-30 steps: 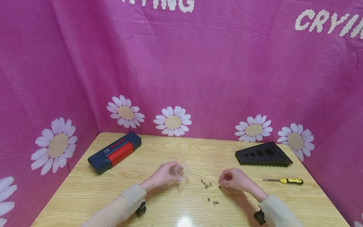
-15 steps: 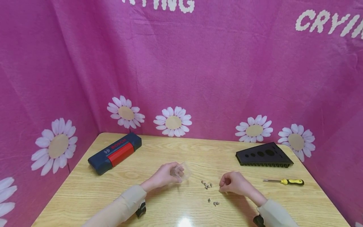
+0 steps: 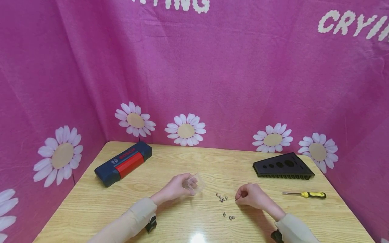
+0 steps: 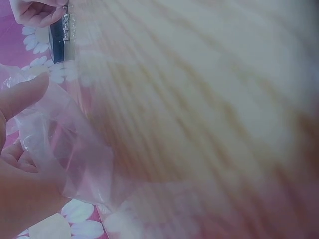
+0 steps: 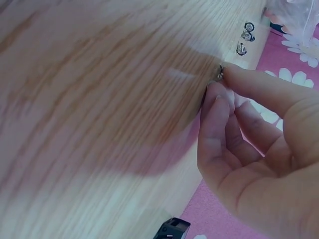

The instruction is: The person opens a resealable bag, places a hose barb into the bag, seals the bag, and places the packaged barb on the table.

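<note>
Pink daisy-print cloth (image 3: 231, 84) behind a wooden table (image 3: 170, 162). Left hand (image 3: 176, 186) curled round a clear plastic bag (image 3: 194, 182), mouth propped open toward the screws, seemingly ready to receive them. Right hand (image 3: 250, 195) lowered to the tabletop, thumb and forefinger pinching one small screw (image 5: 220, 72). More loose screws (image 3: 222, 197) scattered between both hands. Farther off: blue-red tool case (image 3: 123, 163), black drill-bit stand (image 3: 282, 165), yellow-handled screwdriver (image 3: 305, 194).
</note>
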A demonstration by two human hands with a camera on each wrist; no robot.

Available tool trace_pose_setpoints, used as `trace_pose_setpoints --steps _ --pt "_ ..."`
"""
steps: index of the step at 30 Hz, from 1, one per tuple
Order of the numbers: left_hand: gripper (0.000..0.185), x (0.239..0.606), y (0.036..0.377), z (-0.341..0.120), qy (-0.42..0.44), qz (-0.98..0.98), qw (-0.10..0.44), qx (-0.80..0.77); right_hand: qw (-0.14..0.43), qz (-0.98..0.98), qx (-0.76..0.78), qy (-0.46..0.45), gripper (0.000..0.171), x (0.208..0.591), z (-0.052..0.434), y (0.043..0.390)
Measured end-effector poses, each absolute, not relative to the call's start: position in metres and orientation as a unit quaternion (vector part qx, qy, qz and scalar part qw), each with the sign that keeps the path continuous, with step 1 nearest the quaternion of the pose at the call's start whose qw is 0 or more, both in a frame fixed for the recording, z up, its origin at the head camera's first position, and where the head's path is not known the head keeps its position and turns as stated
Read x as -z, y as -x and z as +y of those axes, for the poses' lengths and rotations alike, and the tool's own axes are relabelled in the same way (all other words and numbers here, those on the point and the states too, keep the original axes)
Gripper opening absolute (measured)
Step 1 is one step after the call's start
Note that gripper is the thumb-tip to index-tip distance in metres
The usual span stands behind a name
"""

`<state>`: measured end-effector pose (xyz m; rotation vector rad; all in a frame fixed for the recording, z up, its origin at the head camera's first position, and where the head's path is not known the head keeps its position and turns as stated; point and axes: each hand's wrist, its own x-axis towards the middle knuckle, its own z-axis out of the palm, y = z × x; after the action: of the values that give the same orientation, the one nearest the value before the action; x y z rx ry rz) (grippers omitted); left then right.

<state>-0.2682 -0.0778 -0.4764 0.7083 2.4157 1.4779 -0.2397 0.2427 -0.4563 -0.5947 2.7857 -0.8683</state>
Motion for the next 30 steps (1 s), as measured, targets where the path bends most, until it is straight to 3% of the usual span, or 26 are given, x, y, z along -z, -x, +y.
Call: trace_pose_setpoints --steps 12,30 --pt "0.032 0.478 0.270 -0.077 -0.238 0.830 0.105 -0.494 0.074 0.933 0.285 0.205 0.008 0.457 0.243 0.242" --pt "0.032 0.478 0.270 -0.076 -0.236 0.826 0.111 -0.499 -0.011 0.911 0.335 0.241 0.007 0.433 0.225 0.260"
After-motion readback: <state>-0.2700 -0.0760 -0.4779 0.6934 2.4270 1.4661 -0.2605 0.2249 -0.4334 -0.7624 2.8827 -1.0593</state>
